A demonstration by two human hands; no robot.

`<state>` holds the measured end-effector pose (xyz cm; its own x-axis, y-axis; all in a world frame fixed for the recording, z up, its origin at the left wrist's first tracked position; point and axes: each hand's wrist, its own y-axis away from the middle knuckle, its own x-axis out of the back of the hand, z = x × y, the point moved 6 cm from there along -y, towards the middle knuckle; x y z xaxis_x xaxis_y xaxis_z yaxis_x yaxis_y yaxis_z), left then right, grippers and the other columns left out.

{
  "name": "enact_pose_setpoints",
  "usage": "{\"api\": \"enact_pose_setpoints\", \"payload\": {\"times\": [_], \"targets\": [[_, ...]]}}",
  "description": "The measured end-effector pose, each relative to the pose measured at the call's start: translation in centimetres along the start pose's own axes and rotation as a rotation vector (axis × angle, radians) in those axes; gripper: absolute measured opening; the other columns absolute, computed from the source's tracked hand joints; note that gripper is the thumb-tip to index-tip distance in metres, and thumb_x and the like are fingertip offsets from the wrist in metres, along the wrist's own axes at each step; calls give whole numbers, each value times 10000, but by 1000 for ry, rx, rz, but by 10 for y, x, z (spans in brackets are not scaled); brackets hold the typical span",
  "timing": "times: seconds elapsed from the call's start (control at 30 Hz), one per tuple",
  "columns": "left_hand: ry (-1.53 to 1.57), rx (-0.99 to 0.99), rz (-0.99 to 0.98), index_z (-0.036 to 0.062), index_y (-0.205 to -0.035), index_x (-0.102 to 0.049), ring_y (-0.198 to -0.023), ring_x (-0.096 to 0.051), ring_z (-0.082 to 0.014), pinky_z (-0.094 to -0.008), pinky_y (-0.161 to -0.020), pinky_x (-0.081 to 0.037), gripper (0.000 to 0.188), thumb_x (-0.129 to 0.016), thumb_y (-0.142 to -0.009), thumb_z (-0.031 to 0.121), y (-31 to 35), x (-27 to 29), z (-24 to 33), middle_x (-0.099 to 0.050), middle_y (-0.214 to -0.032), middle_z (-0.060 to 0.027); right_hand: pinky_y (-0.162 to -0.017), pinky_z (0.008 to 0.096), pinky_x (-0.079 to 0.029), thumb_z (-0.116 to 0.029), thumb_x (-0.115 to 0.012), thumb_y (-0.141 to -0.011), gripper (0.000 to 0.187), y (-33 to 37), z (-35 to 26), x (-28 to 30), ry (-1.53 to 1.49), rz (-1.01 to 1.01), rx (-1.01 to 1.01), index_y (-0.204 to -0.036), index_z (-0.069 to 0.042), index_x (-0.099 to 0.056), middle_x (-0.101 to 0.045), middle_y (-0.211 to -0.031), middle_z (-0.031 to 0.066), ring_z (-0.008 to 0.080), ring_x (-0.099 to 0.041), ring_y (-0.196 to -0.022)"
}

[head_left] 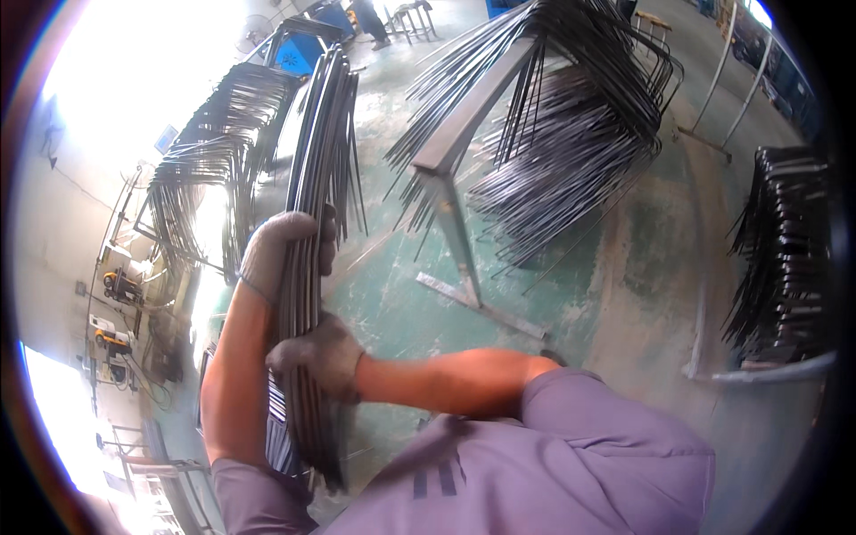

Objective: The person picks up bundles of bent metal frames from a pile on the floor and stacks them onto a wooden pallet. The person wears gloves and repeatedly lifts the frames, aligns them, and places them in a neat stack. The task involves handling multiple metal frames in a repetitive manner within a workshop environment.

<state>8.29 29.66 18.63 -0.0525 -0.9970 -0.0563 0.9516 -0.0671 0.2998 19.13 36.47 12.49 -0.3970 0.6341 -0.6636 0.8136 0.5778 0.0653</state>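
A long bundle of thin dark metal rods (308, 165) stands nearly lengthwise before me, its far ends fanning apart. My left hand (278, 250), in a grey work glove, is wrapped round the bundle near its middle. Lower down, closer to my body, my right hand (323, 357) in a similar glove also grips the rods, its fingers closed across them. The near end of the bundle hangs beside my shirt and is blurred. To the right of the bundle is a grey metal stand (481, 107) with many bent dark rods (571, 152) draped over it.
The stand's foot bar (481, 308) lies across the green floor (383, 294). More bent rods (214, 134) hang on a rack at the left. Another row of dark rods (785, 259) hangs at the far right. Yellow-and-black machines (116, 285) stand along the left wall.
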Motion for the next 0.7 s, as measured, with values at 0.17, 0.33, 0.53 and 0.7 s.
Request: {"api": "enact_pose_setpoints", "payload": {"times": [0.17, 0.33, 0.53, 0.7], "targets": [[358, -95, -79, -24, -1146, -721, -741, -738, -253, -376, -690, -631, 285, -716, -943, 177, -95, -154, -8, -754, -946, -146, -666, 367, -600, -79, -811, -822, 252, 52, -115, 159, -121, 2, -94, -1051, -4, -736, -719, -827, 88, 209, -710, -717], [181, -87, -168, -58, -1118, -736, -898, -784, -284, -420, -847, -670, 322, -791, -946, 210, -185, -319, -76, -786, -980, -181, -608, 397, -598, -88, -822, -768, 379, 130, -233, 368, 412, 205, -276, -1111, -11, -682, -697, -874, 80, 212, -685, -694], [-572, -404, -529, 38, -1316, -736, -1037, -788, -315, -455, -922, -631, 415, -711, -909, 114, -123, -488, -176, -810, -1122, -183, -805, 403, -620, -240, -955, -693, 630, 220, -404, 651, 1464, 737, -193, -1236, 13, -760, -795, -1015, 95, 207, -727, -873], [-879, -166, -466, 85, -1358, -727, -1170, -736, -449, -532, -985, -590, 434, -632, -937, 135, -25, -400, -290, -778, -1219, -242, -1063, 502, -571, -164, -778, -966, 472, 212, -440, 671, 1916, 1050, 568, -1409, -23, -696, -762, -1314, 273, 445, -730, -1217]]}}
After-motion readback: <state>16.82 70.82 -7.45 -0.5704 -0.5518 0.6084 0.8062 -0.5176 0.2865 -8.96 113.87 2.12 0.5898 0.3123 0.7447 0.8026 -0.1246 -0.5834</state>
